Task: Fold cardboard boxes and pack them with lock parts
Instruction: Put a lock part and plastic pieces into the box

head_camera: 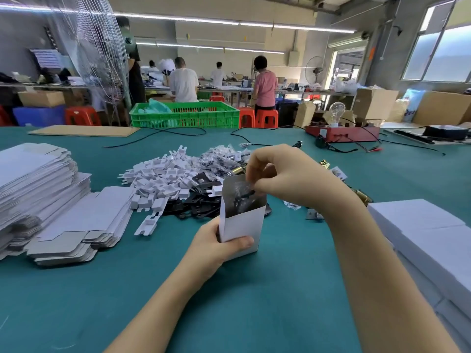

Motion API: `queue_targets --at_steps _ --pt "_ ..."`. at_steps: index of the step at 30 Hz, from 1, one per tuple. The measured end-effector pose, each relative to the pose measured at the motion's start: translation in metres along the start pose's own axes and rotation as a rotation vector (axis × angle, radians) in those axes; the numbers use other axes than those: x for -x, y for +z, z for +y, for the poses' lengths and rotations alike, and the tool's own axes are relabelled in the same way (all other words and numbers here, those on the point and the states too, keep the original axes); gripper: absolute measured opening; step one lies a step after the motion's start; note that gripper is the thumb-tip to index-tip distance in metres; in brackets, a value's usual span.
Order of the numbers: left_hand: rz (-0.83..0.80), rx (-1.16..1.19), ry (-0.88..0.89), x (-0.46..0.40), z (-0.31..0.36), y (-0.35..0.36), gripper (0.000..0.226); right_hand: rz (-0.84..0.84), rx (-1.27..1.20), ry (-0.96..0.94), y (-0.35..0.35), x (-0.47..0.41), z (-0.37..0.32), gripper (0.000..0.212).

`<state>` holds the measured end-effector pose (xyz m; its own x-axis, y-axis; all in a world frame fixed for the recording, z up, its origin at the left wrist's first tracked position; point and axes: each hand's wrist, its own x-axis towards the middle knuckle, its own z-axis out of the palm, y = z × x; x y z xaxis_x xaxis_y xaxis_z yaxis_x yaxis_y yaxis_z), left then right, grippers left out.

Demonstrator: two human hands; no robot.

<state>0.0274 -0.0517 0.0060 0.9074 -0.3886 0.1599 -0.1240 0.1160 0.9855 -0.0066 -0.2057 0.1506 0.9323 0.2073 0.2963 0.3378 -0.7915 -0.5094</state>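
Cardboard blanks (38, 189) lie flat in tall stacks at the far left of the green surface (254, 301), thin and light, likely to slide off one another and to crease if pinched hard, so they are best taken by an edge. Just right of them a heap of white plastic inserts (158, 179) runs into a spread of black lock plates (201, 200), with bagged small parts (224, 159) behind; these look stiffer and heavier than the card and would probably weigh a box down once inside. Near the middle, the left hand (216, 248) is clenched around the lower part of an upright, folded white box (242, 225), thumb across its near face and fingers behind, holding it just above the surface with its top flap standing open. The card is light and only modestly stiff, so a hold low on the body, where the closed bottom braces the walls, seems the sound place; squeezing the open mouth would likely buckle it. Directly above that mouth, the right hand (277, 174) pinches a dark lock part (244, 196) in clear wrapping between its fingertips, the part already partly inside the box and touching or nearly touching the back wall. Whether more parts sit deeper in cannot be told. Farther right, closed white boxes (420, 240) are stacked at the surface's edge.
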Motion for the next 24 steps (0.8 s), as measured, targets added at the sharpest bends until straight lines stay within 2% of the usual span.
queue_targets --at_steps 6,14,19,24 --pt "-0.011 -0.033 0.014 -0.001 -0.002 0.0 0.033 -0.048 0.252 -0.021 -0.002 0.0 0.0 0.02" --pt "-0.027 -0.017 0.007 -0.003 -0.005 -0.001 0.032 -0.118 0.561 -0.037 0.016 -0.007 0.001 0.028" --pt "-0.033 -0.032 0.012 -0.004 -0.005 -0.001 0.033 -0.178 0.42 0.021 0.01 -0.004 0.007 0.027" --pt "-0.01 -0.021 0.011 -0.004 -0.006 -0.004 0.033 0.061 0.069 0.059 -0.005 0.0 0.018 0.018"
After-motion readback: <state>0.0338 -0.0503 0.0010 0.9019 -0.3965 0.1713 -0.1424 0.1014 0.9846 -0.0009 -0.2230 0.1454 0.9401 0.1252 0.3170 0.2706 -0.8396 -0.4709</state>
